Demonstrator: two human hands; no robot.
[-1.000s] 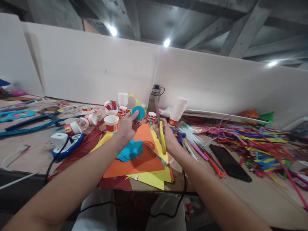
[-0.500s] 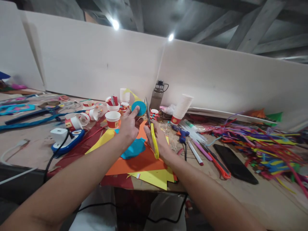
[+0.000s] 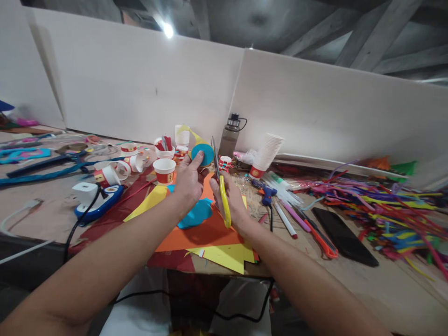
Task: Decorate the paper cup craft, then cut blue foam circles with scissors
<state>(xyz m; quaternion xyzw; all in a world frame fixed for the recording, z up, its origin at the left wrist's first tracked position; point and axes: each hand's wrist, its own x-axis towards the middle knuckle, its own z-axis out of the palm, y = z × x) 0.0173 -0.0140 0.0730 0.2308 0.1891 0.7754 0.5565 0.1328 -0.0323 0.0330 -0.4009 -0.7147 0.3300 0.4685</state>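
Observation:
Between thumb and fingers, my left hand pinches a blue paper disc laid against yellow paper, whose strip curls up behind it. My right hand is closed round yellow-handled scissors. Their blades point up, right beside the disc's right edge; whether they touch the paper I cannot tell. Below my hands a crumpled blue paper piece lies on an orange sheet, with yellow sheets under it.
Paper cups stand behind my left hand. A bottle, a cup stack and a glue gun are beyond my right. Rightward lie markers, an orange cutter, a phone and pipe cleaners. A power strip sits left.
The view has shifted slightly. Both hands keep nearly the same place, with the disc and scissors still held. Little else differs.

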